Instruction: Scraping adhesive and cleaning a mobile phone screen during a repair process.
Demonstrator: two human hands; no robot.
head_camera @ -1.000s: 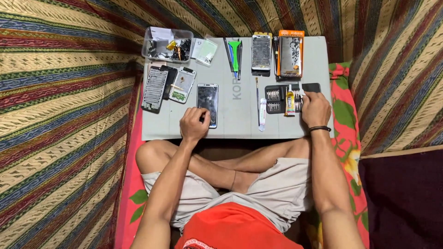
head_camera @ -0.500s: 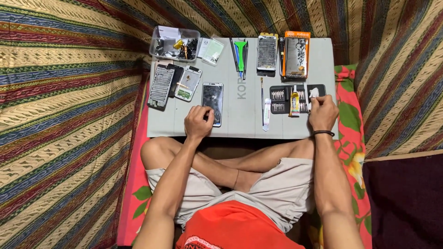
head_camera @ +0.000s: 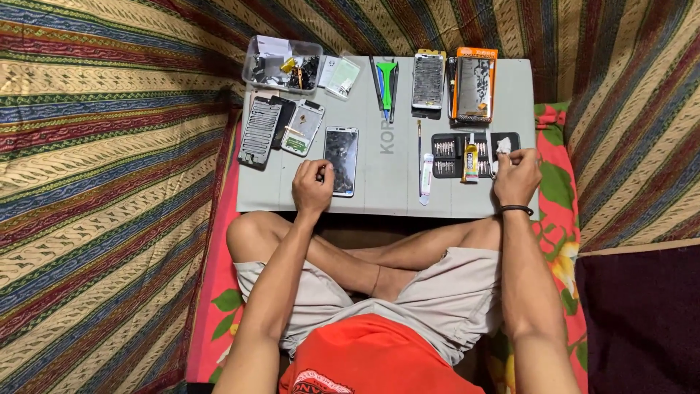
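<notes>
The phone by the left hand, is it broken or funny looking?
Possibly. The phone lies flat on the grey table by the left hand, and its screen looks mottled, not plain; cracks can't be confirmed. Beside it a phone back shell lies tilted and open. The right hand holds something small and white.

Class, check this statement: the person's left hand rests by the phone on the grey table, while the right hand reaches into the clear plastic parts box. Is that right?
Not quite. In the head view the right hand is at the black bit set, pinching something white, far from the clear parts box. The left hand does rest by the phone on the grey table.
</notes>
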